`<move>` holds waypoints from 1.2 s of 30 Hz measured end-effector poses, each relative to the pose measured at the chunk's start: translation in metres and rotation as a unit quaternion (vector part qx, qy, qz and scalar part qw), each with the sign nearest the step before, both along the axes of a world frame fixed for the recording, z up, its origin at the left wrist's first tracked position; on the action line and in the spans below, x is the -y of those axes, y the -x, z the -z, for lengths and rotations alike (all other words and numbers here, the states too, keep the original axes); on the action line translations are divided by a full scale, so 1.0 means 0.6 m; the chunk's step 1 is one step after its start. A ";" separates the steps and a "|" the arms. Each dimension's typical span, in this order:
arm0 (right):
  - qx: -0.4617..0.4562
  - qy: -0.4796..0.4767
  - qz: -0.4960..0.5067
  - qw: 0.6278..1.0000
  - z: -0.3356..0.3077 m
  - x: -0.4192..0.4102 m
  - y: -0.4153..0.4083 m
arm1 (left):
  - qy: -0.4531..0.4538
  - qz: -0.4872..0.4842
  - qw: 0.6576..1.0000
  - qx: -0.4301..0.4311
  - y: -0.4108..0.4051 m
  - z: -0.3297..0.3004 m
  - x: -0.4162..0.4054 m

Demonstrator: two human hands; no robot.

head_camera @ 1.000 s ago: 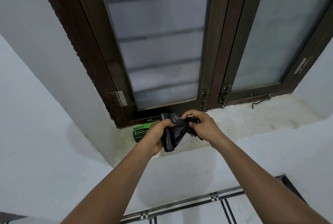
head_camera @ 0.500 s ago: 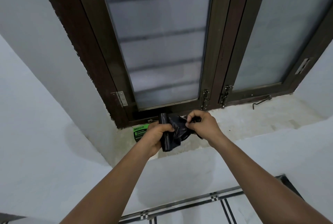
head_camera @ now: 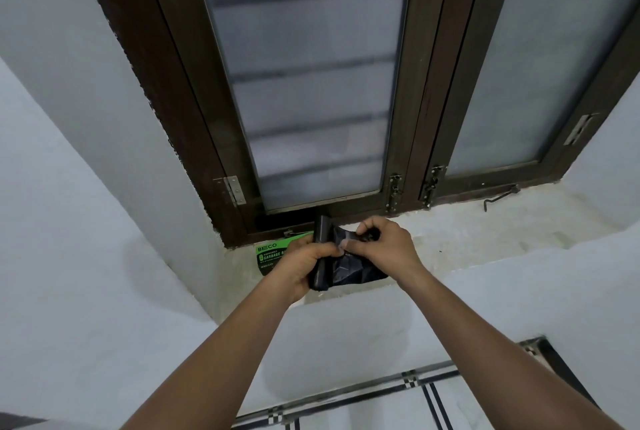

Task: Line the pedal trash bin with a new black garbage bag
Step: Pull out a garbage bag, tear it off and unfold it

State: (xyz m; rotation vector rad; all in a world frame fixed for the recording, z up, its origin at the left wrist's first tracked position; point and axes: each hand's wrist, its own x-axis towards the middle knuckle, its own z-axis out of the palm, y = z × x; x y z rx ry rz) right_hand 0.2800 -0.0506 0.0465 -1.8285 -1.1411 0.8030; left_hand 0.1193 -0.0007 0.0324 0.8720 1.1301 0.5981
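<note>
over the window sill (head_camera: 467,239), the left hand (head_camera: 301,270) gripped the garbage bag roll (head_camera: 320,256) while the right hand (head_camera: 384,246) pinched the loose black garbage bag (head_camera: 349,267), now drawn further off than a moment before, probably nearly ready to tear free.

A rough, pale plastered window sill (head_camera: 450,242) runs below the dark brown wooden window frame. A green-and-black printed garbage-bag packet (head_camera: 268,254) lies flat at its far left end, close to the frame. A small dark metal hook (head_camera: 498,197) rests far right.
</note>
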 end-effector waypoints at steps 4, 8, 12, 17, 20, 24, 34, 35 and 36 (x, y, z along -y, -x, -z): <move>0.023 0.006 -0.017 1.000 -0.001 0.001 -0.015 | 0.012 -0.023 1.000 -0.012 0.005 0.002 -0.002; 0.034 0.034 -0.066 0.997 -0.009 0.004 -0.019 | 0.031 -0.032 0.999 -0.006 0.003 0.002 0.004; 0.018 0.066 -0.051 0.996 -0.011 0.006 -0.014 | 0.030 -0.047 0.998 0.002 -0.002 -0.001 0.006; -0.050 0.020 0.011 0.999 -0.004 0.011 -0.012 | 0.014 -0.033 0.999 0.015 0.001 0.002 0.003; -0.042 -0.005 0.015 0.999 0.000 0.012 -0.008 | -0.016 -0.032 0.999 0.007 0.003 0.011 -0.001; -0.001 -0.036 0.023 0.999 0.003 0.009 -0.014 | -0.012 -0.035 0.998 0.043 0.006 0.008 -0.001; 0.016 0.030 -0.065 0.997 -0.005 -0.001 -0.016 | -0.003 -0.057 0.998 0.016 0.000 0.005 0.001; 0.011 0.037 -0.063 0.997 -0.005 0.000 -0.017 | -0.007 -0.058 0.998 0.018 0.000 0.006 0.001; 0.005 0.038 -0.056 0.998 -0.005 0.001 -0.017 | -0.012 -0.059 0.998 0.022 -0.001 0.006 0.001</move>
